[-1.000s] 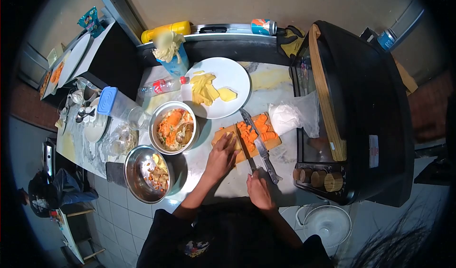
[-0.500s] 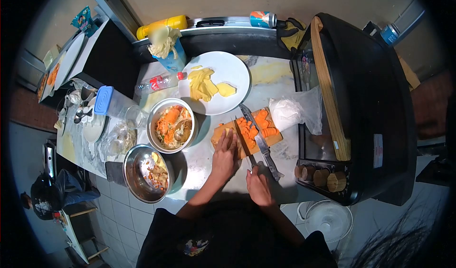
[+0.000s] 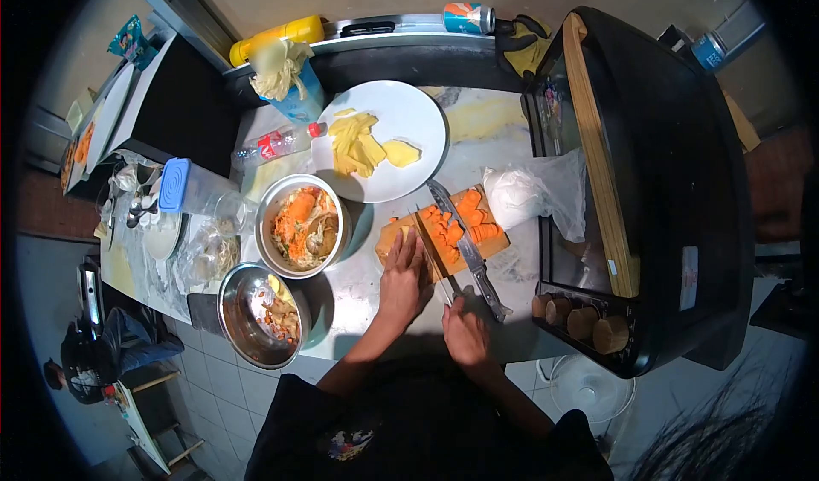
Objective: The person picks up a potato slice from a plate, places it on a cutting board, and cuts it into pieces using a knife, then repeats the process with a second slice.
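Observation:
My right hand point(image 3: 466, 332) is closed round the handle of a kitchen knife point(image 3: 432, 255), whose narrow blade points away from me across the wooden cutting board point(image 3: 456, 265). Just left of that blade, my left hand point(image 3: 403, 281) presses its fingers together on the board; what lies under the fingertips is hidden. Cut orange carrot pieces point(image 3: 445, 235) cover the board's middle and right part. Across them rests a second, wider knife point(image 3: 469, 251) with a dark handle, held by neither hand.
A white plate point(image 3: 418, 114) with yellow slices stands behind the board. To the left are a white pot point(image 3: 266, 234) of shredded vegetables and a steel bowl point(image 3: 230, 323) of scraps. A bag of white powder point(image 3: 512, 198) and a black oven point(image 3: 674, 199) flank the right. A person point(image 3: 85, 357) is at far left.
The view has shifted slightly, so the counter's items sit a little differently in it. My hands keep nearly the same places, with the knife still beside my left fingers.

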### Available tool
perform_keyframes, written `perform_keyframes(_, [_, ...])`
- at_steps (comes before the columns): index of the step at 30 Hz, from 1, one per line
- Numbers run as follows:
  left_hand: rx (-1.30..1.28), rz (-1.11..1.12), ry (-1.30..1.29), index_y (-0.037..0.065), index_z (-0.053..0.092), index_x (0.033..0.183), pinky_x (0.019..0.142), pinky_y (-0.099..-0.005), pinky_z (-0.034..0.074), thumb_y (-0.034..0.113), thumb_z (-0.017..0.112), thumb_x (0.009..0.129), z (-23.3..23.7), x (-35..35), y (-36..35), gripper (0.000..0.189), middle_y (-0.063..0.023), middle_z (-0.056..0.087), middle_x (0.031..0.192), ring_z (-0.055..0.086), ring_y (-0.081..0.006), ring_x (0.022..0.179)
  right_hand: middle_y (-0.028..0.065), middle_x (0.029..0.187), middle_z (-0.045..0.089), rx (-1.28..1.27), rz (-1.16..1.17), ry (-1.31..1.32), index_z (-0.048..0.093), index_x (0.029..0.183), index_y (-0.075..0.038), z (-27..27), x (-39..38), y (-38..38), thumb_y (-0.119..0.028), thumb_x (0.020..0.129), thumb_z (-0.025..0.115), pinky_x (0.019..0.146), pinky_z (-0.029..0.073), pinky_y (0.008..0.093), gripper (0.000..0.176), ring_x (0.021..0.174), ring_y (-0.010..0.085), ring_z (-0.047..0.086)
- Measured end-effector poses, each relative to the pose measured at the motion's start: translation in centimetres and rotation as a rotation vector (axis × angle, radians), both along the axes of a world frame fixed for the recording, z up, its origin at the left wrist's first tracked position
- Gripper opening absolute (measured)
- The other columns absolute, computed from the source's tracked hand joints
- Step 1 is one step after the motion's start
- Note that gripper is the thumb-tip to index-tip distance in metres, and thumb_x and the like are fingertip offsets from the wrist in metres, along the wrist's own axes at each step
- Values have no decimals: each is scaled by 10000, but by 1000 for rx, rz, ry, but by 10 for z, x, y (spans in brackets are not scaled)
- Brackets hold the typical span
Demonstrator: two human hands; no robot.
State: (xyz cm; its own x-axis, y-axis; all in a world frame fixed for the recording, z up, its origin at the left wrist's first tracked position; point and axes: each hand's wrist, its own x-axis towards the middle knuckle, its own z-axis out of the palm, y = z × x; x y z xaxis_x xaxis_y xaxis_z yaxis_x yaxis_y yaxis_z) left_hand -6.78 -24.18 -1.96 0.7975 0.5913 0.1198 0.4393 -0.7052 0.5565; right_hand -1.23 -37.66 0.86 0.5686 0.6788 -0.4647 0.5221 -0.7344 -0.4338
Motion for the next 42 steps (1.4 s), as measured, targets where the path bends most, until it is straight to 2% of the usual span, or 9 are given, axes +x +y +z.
perform_keyframes(2, [-8,-8,17,-75,405,1296,1036,-442,340,25,632,701,-1,0,-1,645,-246,356,1384,319,-440,1287,257,625,585,44,-27,-61,495,953,46,-4,-2,-1,-236,931,453,551,463,528,286,609,446,592])
perform_keyframes(12, [-29,-13,-52,-39,404,1306,1031,-474,331,42,573,816,-4,0,4,525,-239,359,1383,320,-445,1284,204,636,614,102,37,-151,519,947,37,-22,-3,-7,-247,903,528,521,511,419,287,606,363,635])
perform_keyframes(14, [-45,-9,-55,-46,417,1295,1028,-468,338,41,570,819,-2,0,3,507,-239,365,1379,328,-445,1280,205,578,572,392,142,-504,507,903,53,-40,-6,-13,-214,897,540,482,472,454,269,559,369,607])
perform_keyframes(17, [-37,1,-55,-61,439,1272,1022,-451,352,44,567,825,-1,0,4,477,-241,378,1369,340,-443,1273,219,580,566,145,2,-195,513,903,64,-30,-1,5,-207,897,537,483,474,446,273,555,368,607])
perform_keyframes(27, [-7,-45,-21,-84,431,1269,1025,-430,354,96,574,841,2,-2,6,486,-253,362,1376,322,-426,1290,265,630,578,239,-21,-105,491,854,60,-24,8,14,-199,921,478,534,473,498,267,620,438,597])
perform_keyframes(33, [23,-80,-18,-96,422,1270,1030,-413,350,111,572,849,1,-6,7,492,-251,337,1394,320,-408,1297,278,647,579,221,-22,-95,466,903,58,-22,0,3,-214,931,455,555,467,522,273,645,449,597])
perform_keyframes(35, [25,-84,-16,-100,422,1268,1029,-411,351,115,570,852,0,-6,9,491,-253,339,1392,320,-406,1298,285,666,583,55,-84,27,458,926,50,-14,-4,-5,-225,937,440,567,465,532,276,651,455,596])
perform_keyframes(37, [-13,-97,-38,-87,413,1267,1013,-443,365,83,572,825,-1,-7,10,499,-266,339,1381,315,-441,1286,288,676,586,49,-74,22,458,923,44,-22,-7,-12,-233,939,439,573,465,534,278,659,458,595])
perform_keyframes(42, [-21,-90,-49,-103,435,1257,1021,-410,357,117,559,860,2,-7,9,470,-255,348,1386,337,-411,1286,289,680,585,96,-79,44,459,901,41,-16,-1,4,-228,939,441,570,462,532,272,671,461,591])
